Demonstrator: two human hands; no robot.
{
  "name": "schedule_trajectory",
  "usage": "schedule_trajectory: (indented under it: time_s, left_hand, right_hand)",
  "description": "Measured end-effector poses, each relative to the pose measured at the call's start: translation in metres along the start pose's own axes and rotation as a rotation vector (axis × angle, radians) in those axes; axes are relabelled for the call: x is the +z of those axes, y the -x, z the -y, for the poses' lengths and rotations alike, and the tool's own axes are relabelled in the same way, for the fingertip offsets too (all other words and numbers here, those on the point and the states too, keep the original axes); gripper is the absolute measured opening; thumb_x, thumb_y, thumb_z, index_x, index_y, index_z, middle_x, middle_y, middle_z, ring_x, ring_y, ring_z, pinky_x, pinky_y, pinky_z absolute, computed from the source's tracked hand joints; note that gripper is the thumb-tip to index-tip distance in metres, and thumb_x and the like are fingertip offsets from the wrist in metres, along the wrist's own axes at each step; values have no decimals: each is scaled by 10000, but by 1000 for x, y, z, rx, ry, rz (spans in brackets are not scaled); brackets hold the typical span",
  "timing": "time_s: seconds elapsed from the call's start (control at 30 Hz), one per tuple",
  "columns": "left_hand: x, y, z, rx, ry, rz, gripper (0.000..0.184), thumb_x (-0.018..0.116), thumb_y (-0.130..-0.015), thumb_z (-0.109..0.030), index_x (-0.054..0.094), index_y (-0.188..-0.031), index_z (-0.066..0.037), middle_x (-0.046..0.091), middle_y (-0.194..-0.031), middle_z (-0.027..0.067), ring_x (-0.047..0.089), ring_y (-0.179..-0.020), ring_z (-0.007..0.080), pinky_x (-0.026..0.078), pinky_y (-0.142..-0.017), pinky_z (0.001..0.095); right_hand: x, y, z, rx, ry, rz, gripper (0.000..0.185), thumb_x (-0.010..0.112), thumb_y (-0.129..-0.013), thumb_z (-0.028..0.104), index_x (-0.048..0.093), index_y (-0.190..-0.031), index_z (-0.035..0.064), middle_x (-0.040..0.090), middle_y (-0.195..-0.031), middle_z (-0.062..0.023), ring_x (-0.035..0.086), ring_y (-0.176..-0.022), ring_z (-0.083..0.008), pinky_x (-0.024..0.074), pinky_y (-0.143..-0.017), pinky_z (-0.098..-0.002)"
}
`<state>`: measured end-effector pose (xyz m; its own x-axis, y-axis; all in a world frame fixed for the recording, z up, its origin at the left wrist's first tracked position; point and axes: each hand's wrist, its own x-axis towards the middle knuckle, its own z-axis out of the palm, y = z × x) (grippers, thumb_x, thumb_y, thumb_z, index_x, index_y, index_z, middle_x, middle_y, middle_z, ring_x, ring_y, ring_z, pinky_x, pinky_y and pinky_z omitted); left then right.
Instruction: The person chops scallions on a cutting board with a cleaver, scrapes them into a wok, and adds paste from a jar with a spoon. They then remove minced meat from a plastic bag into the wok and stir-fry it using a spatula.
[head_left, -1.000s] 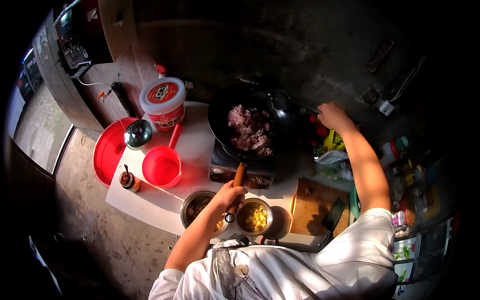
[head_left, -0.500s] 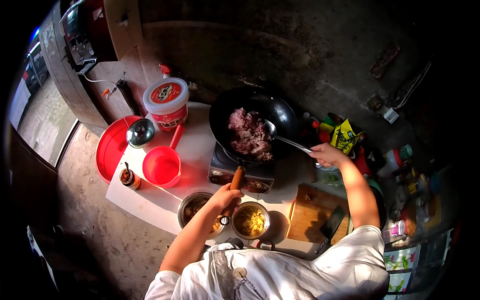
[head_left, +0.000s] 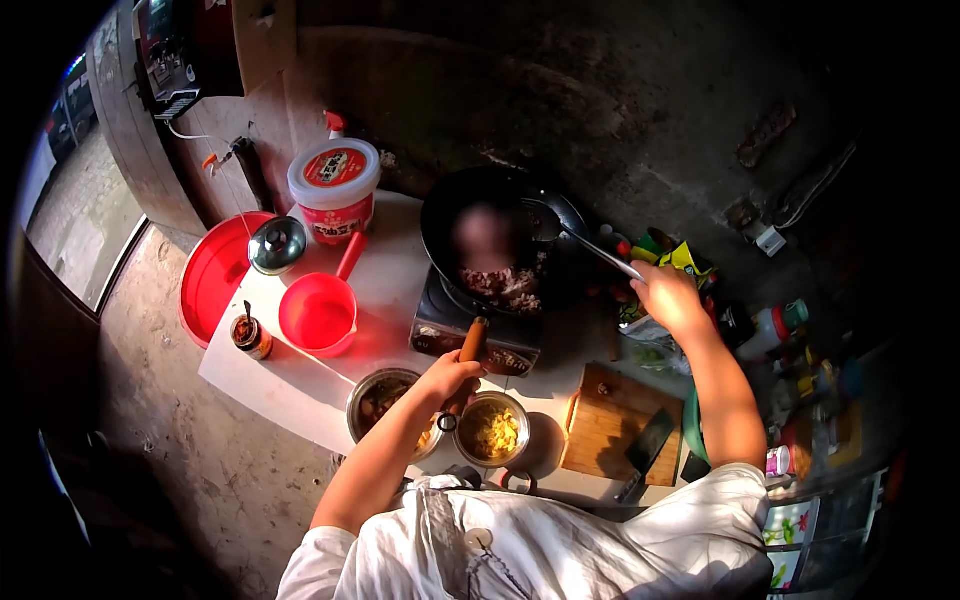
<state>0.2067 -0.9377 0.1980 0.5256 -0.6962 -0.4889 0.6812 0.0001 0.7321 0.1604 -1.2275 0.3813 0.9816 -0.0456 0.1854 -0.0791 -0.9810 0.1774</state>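
My left hand is closed round the wooden handle of a black wok, which sits on a portable stove. Minced meat lies in the wok, partly blurred. The metal ladle is gripped in my right hand, its bowl inside the wok's right side. Below the wok handle stand a metal bowl of yellow food, like scrambled egg, and another metal bowl, partly covered by my left forearm.
A red dipper, a jar, a glass lid and a lidded tub stand at the left. On the right, a cleaver lies on a cutting board, with packets and bottles beyond.
My right hand has brought the ladle down into the wok, then moved slightly up and right with it. My left hand has kept its hold on the handle.
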Motion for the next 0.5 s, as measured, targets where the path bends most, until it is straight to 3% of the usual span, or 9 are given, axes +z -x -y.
schedule_trajectory:
  time_s: [0.07,0.13,0.2,0.23,0.27,0.33,0.37,0.5]
  left_hand:
    - [-1,1,1,11,4,5,208,541,-719,-51,393,-866,-53,456,-580,71,462,-395,173,383,-353,281]
    - [-2,-1,2,13,0,14,211,547,-719,-60,396,-867,-55,466,-581,68,464,-393,167,386,-352,278]
    - [-1,2,-1,10,-10,13,214,552,-718,-63,398,-868,-57,470,-579,67,465,-393,164,389,-354,277]
    - [0,3,-2,1,-25,14,217,556,-717,-66,400,-869,-59,474,-577,66,466,-394,160,393,-357,277]
    - [1,5,-4,4,-21,10,217,556,-717,-66,400,-869,-59,474,-577,66,466,-394,160,393,-357,277]
    - [2,6,-5,-8,-18,-8,217,562,-716,-71,404,-864,-64,477,-572,65,467,-394,156,395,-358,278]
    - [2,6,-5,-8,-17,-9,217,562,-716,-71,404,-864,-64,477,-572,65,467,-394,156,395,-358,278]
    - [1,3,-3,-11,-13,-8,212,563,-717,-69,405,-858,-66,472,-566,64,467,-393,157,392,-357,279]
  right_hand:
    - [20,-15,-16,169,59,120,174,546,-771,203,565,-901,89,600,-750,-144,579,-715,-340,451,-633,-444]
    - [31,-17,-26,184,70,139,186,547,-769,181,572,-928,86,603,-766,-147,579,-726,-342,456,-634,-437]
    - [65,-17,-57,185,-170,151,227,548,-766,170,573,-973,78,601,-762,-159,576,-730,-341,449,-649,-420]
    - [67,-22,-63,154,-332,375,271,550,-787,166,549,-1029,42,556,-608,-139,544,-519,-260,408,-475,-360]
    - [69,-24,-70,148,-331,376,271,550,-787,166,549,-1029,42,556,-608,-139,544,-519,-260,408,-475,-360]
    - [38,-21,-56,582,-970,886,293,556,-809,152,516,-1039,-26,410,-513,-23,330,-405,-63,252,-359,-222]
    - [25,-20,-43,625,-991,905,260,536,-832,138,515,-1049,-5,344,-505,28,245,-390,-19,147,-337,-172]
    - [62,-16,-33,701,-1279,1067,185,530,-840,163,530,-987,49,313,-488,35,218,-364,-17,144,-318,-176]
